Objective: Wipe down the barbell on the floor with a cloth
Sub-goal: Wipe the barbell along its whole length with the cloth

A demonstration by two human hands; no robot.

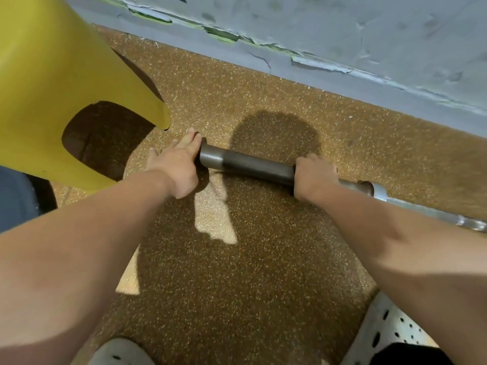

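The barbell (247,164) lies on the speckled brown floor, its dark sleeve pointing left and its thinner silver shaft (434,214) running off to the right. My left hand (176,167) lies flat with fingers together against the sleeve's left end. My right hand (313,177) is wrapped around the sleeve close to the collar (369,188). No cloth shows in either hand; anything under my right palm is hidden.
A yellow plastic stool (66,88) stands close on the left, its leg just above my left hand. A grey wall with peeling paint (342,35) runs behind the bar. My white perforated shoes (390,330) are at the bottom edge.
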